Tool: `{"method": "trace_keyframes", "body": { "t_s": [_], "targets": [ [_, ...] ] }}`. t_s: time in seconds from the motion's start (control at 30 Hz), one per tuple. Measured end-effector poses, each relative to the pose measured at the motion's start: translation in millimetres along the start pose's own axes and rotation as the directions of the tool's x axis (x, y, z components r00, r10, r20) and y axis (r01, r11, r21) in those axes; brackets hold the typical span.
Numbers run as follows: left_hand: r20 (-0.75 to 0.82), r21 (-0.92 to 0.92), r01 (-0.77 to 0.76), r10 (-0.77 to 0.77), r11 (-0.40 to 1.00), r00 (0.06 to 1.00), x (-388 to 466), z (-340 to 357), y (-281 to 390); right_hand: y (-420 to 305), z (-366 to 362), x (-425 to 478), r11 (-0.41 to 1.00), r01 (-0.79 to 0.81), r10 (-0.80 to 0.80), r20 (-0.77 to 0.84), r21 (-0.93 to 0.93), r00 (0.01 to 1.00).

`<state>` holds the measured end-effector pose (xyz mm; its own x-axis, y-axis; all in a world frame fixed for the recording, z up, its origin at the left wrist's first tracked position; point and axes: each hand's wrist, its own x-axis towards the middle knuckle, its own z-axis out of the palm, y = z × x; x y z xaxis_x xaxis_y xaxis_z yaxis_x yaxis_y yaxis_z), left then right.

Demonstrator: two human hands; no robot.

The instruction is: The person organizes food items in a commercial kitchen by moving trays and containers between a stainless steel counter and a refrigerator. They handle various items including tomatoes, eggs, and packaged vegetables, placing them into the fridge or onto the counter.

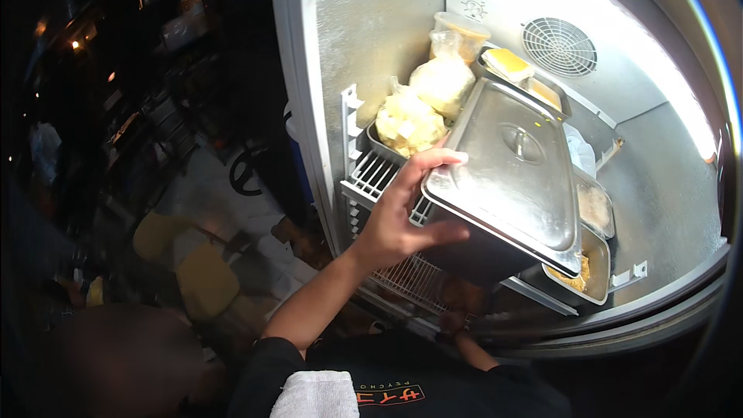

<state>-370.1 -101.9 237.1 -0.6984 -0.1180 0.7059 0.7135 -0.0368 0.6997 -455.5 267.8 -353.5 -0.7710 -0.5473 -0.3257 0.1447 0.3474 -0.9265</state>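
A deep stainless steel hotel pan (464, 244) with a steel lid (505, 186) is tilted at the front of a lit refrigerator. My left hand (400, 215) grips its left corner, fingers over the lid's edge and thumb along the front wall. The lid has a recessed handle and covers the contents. Low in the shadow below the pan is my right hand (454, 322); whether it supports the pan or holds something cannot be made out. Behind my left fingers, a bag of pale chunks (409, 122) sits in a metal tray.
Another tied bag (444, 84) and a lidded plastic tub (464, 32) stand farther back. Metal pans (603, 278) with food flank the right side. Wire shelves (371, 177) and side brackets (630, 274) lie close by. Yellowish chair (206, 278) and blurred shapes fill the dark room.
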Motion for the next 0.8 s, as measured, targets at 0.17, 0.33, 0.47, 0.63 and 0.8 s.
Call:
{"method": "trace_keyframes", "body": {
  "t_s": [0.17, 0.33, 0.47, 0.63, 0.8],
  "targets": [
    [0.019, 0.048, 0.024, -0.025, 0.999, 1.000, 6, -6, -3, -146, 71, -34, 0.307, 0.258, -0.136, 0.226, -0.916, 0.965],
    [-0.034, 0.138, -0.093, 0.098, 0.986, 0.995, -4, 0, 13, -206, 105, -55, 0.980, 0.189, -0.179, -0.155, 0.058, 0.972],
    [-0.200, 0.143, -0.020, 0.049, 0.989, 0.979, -25, -4, 34, -345, 103, -124, 0.802, 0.555, -0.597, -0.297, -0.221, 0.745],
    [-0.394, 0.025, 0.096, -0.079, 0.995, 0.916, -80, -32, 65, -482, 98, -180, 0.324, 0.938, -0.745, -0.577, 0.127, 0.335],
    [-0.510, -0.206, 0.194, -0.274, 0.959, 0.816, -123, -39, 109, -561, 98, -199, 0.383, 0.763, -0.534, -0.549, 0.520, 0.642]
  ]
}}
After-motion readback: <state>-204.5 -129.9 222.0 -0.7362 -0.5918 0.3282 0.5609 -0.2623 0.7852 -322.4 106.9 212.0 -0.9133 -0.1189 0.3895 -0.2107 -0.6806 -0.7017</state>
